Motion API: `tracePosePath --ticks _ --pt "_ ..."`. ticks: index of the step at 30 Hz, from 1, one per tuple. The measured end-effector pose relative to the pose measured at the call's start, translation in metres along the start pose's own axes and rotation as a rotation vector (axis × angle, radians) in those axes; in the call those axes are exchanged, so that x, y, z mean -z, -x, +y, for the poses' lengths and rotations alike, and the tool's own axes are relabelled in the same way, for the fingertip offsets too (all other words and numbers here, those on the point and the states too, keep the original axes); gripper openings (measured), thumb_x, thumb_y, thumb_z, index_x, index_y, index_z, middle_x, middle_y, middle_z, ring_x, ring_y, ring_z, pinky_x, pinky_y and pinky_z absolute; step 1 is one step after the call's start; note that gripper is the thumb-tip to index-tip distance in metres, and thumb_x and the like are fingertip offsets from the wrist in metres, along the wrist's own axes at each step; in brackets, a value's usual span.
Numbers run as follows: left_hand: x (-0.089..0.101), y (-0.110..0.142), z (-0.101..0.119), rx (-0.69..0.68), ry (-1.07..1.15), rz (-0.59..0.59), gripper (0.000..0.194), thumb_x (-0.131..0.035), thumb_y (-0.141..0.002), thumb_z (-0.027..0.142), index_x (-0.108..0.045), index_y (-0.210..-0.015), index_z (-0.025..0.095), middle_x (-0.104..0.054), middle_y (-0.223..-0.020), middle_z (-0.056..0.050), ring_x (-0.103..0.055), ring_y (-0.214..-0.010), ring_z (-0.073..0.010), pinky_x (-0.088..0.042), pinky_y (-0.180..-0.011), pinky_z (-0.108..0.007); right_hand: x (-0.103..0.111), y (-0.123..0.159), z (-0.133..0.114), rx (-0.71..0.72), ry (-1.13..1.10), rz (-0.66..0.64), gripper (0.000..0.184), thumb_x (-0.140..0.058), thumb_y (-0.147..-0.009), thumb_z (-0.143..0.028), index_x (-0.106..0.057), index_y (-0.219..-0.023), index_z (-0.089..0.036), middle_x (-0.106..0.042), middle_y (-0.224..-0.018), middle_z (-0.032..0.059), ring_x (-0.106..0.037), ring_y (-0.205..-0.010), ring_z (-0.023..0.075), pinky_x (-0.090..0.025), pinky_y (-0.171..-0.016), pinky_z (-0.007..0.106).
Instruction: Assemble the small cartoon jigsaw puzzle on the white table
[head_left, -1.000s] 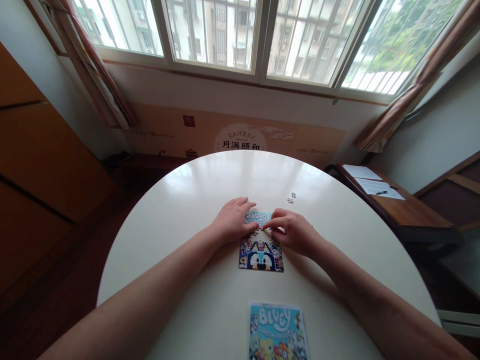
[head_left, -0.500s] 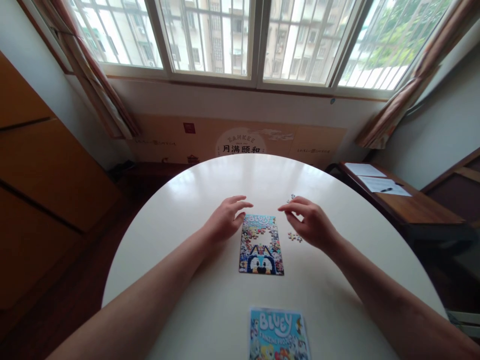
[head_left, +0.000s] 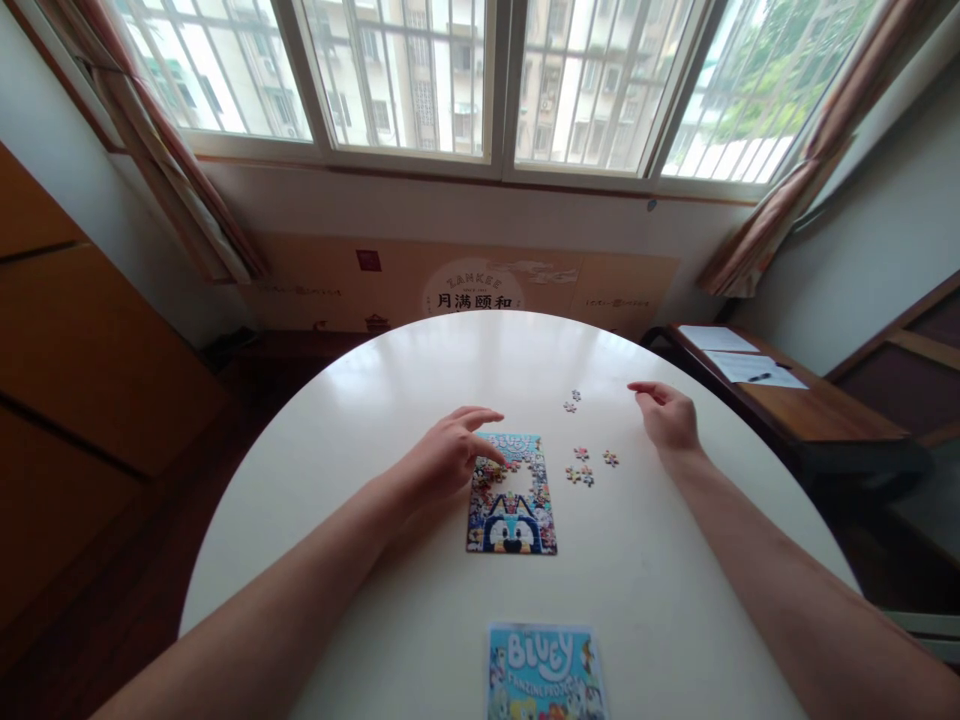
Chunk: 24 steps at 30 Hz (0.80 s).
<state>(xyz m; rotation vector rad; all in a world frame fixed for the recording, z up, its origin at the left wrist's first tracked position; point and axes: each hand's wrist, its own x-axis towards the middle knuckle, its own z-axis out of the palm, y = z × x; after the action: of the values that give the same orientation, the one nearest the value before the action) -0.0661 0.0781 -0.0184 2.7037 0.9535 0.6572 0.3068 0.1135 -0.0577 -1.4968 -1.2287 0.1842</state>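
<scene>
A jigsaw puzzle with a blue dog face along its bottom lies on the white table, a ragged gap showing in its middle. My left hand rests at its upper left edge with fingers apart, one fingertip at the pieces beside the gap. To the right, my right hand is held over the table, clear of the puzzle, fingers curled and index and thumb close together. Whatever may be between those fingertips is too small to make out. Between hand and puzzle lie several loose puzzle pieces.
Two more puzzle pieces lie farther back. Near the front is a blue Bluey picture card, cut off by the view. The round white table faces a barred window. Papers and a pen sit on a wooden side table at right.
My right hand has gone from the puzzle's gap out to the right, uncovering loose pieces. My left hand lifted off the puzzle's edge briefly and is back at it, with a finger near the gap.
</scene>
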Motion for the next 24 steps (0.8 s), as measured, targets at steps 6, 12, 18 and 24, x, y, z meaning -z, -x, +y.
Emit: tracePosePath --ticks 6,12,18,24 --pt "0.000 -0.002 0.002 -0.004 -0.027 -0.031 0.060 -0.051 -0.071 -0.010 -0.081 -0.094 0.037 -0.060 -0.139 0.000 -0.052 -0.129 -0.0246 -0.047 -0.107 -0.048 -0.003 0.009 -0.022 0.093 0.001 -0.025 0.024 -0.057 -0.076 -0.027 -0.078 -0.084 -0.020 -0.076 -0.092 0.0074 -0.066 -0.081 0.0228 -0.050 -0.070 0.034" --pt "0.008 -0.008 0.012 -0.029 -0.100 -0.070 0.051 -0.054 -0.072 -0.006 -0.081 -0.086 0.033 -0.068 -0.129 0.000 -0.056 -0.125 -0.0261 -0.050 -0.103 -0.048 -0.006 0.019 -0.037 0.254 0.072 -0.106 0.023 -0.054 -0.079 -0.025 -0.077 -0.081 -0.021 -0.075 -0.091 0.0076 -0.066 -0.085 0.0234 -0.050 -0.068 0.034" --pt "0.009 -0.006 0.018 -0.066 -0.103 -0.097 0.048 -0.052 -0.073 -0.003 -0.080 -0.093 0.031 -0.074 -0.117 0.001 -0.065 -0.110 -0.0233 -0.052 -0.099 -0.045 -0.003 0.016 -0.031 0.182 0.068 -0.084 0.023 -0.054 -0.078 -0.027 -0.076 -0.081 -0.020 -0.075 -0.091 0.0079 -0.066 -0.085 0.0238 -0.050 -0.071 0.036" --pt "0.007 -0.004 0.018 -0.069 -0.068 -0.099 0.049 -0.052 -0.080 0.002 -0.077 -0.110 0.031 -0.072 -0.123 -0.003 -0.066 -0.111 -0.0236 -0.055 -0.094 -0.042 -0.004 0.011 -0.021 0.093 0.036 -0.061 0.026 -0.053 -0.077 -0.029 -0.076 -0.083 -0.019 -0.076 -0.091 0.0082 -0.066 -0.082 0.0232 -0.051 -0.074 0.036"
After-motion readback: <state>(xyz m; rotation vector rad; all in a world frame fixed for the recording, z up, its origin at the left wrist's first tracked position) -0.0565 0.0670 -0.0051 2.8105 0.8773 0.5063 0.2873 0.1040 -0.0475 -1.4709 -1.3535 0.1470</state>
